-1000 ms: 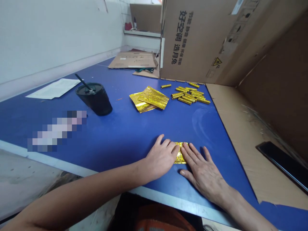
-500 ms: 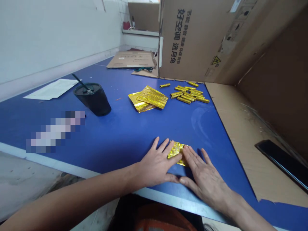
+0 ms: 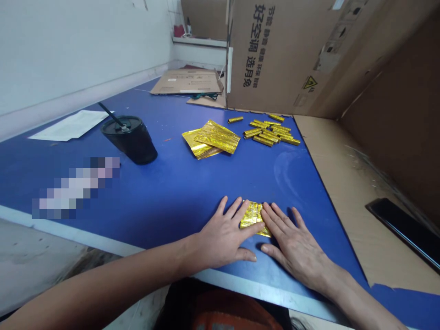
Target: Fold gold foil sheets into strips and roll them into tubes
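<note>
The gold foil piece [image 3: 252, 213] lies flat on the bench [image 3: 165, 197], near its front edge and between the two hands. A seam-like line runs across the foil; the hands hide part of its outline.

Left hand [image 3: 223, 238]: palm down, fingers spread. The index finger lies across the lower part of the foil, and other fingers reach its left edge. The grip is released — nothing is enclosed.

Right hand [image 3: 297, 247]: palm down, fingertips on the right portion of the foil, little finger splayed outward. The grip is likewise released. The two thumbs point toward each other, with a gap between.

Beyond the hands, a stack of gold foil sheets [image 3: 218, 137] lies fanned. To the right of the stack is a group of gold rolls [image 3: 263, 141] — one single roll [image 3: 235, 119] rests apart from the rest.

On the left side stand a black cup [image 3: 137, 146] with a straw [image 3: 110, 113] and, farther left, a white paper [image 3: 68, 126]. On the right, a black flat device [image 3: 402, 229] rests on a cardboard sheet [image 3: 330, 178].
</note>
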`<state>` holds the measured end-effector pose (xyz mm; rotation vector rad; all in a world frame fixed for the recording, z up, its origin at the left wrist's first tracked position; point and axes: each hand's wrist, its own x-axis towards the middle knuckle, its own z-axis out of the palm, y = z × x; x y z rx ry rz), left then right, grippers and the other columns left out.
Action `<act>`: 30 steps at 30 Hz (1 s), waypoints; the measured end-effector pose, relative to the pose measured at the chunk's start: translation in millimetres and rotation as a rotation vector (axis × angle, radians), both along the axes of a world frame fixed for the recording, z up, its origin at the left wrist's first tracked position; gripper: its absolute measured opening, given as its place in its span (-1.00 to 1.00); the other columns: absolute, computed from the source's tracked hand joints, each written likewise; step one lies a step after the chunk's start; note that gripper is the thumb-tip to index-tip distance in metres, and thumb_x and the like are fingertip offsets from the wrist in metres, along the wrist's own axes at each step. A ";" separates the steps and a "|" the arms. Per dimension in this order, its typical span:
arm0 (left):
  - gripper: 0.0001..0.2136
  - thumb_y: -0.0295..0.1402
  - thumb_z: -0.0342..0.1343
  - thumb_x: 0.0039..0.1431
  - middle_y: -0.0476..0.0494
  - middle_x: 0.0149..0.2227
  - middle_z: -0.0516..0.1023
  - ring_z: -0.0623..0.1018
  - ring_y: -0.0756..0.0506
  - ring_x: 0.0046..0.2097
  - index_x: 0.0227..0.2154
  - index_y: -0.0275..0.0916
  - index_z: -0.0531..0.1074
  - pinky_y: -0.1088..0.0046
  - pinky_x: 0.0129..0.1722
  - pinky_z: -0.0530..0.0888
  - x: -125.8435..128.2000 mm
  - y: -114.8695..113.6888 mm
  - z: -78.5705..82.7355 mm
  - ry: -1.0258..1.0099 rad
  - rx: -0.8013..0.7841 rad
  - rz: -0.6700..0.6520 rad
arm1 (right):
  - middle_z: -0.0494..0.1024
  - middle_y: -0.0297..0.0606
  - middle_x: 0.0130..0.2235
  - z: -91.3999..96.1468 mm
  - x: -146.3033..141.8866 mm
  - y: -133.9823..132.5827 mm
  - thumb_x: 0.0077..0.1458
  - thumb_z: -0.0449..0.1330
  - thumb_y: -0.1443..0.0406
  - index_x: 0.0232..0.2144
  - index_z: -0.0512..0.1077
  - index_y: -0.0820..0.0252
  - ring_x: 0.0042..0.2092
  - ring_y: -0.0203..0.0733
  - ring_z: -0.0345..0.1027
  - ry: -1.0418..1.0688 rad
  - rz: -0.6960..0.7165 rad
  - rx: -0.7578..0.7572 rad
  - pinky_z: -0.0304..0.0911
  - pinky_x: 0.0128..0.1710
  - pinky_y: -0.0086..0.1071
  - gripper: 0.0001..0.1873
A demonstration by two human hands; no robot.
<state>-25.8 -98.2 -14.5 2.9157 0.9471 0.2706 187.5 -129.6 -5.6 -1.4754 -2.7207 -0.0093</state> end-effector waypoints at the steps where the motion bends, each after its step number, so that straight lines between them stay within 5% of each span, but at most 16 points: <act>1: -0.38 0.14 -0.17 0.03 -0.35 0.21 -0.01 0.00 -0.38 0.20 0.12 0.00 0.06 -0.13 0.04 -0.04 0.3 -0.1 0.3 0.000 -0.004 0.001 | 0.10 -0.04 0.18 2.6 -0.6 -0.3 0.11 -0.11 -0.01 0.17 -0.01 0.26 0.20 0.05 -0.09 0.006 0.000 -0.015 -0.10 0.07 0.17 -0.32; 7: -0.41 0.11 -0.24 0.09 -0.43 0.19 0.02 0.02 -0.39 0.20 0.13 -0.07 0.04 -0.16 0.03 -0.03 1.3 -1.7 0.0 -0.025 -0.028 0.008 | -0.03 -0.04 0.22 16.0 -12.3 4.7 0.09 -0.10 -0.03 0.21 -0.17 0.29 0.23 -0.04 -0.20 0.058 0.112 -0.082 -0.19 0.15 0.05 -0.23; 13: -0.42 0.12 -0.17 0.05 -0.41 0.21 -0.04 -0.02 -0.34 0.22 0.05 -0.11 0.15 -0.14 0.06 -0.07 0.2 -1.2 -4.2 -0.046 -0.073 -0.028 | -0.05 -0.05 0.22 5.2 -11.5 15.2 0.10 -0.07 -0.01 0.21 -0.24 0.25 0.23 -0.03 -0.21 0.091 0.167 -0.127 -0.21 0.15 0.05 -0.22; 21: -0.33 0.05 -0.09 0.06 -0.43 0.22 -0.10 -0.10 -0.29 0.24 0.15 -0.24 -0.02 -0.13 0.07 -0.09 -1.0 -9.9 3.2 -0.021 -0.093 -0.038 | -0.15 -0.04 0.24 2.8 -13.0 12.2 0.09 -0.11 -0.04 0.22 -0.30 0.31 0.24 -0.03 -0.32 0.020 0.147 -0.139 -0.20 0.15 0.07 -0.18; 30: -0.30 0.10 -0.30 0.11 -0.39 0.19 0.02 -0.04 -0.24 0.23 0.14 -0.39 0.00 -0.02 0.12 -0.15 -15.1 -27.5 3.8 0.035 -0.121 -0.113 | -0.16 0.02 0.24 -3.2 -13.1 9.9 0.08 -0.11 -0.05 0.22 -0.26 0.32 0.24 0.02 -0.31 -0.011 0.149 -0.078 -0.17 0.13 0.09 -0.17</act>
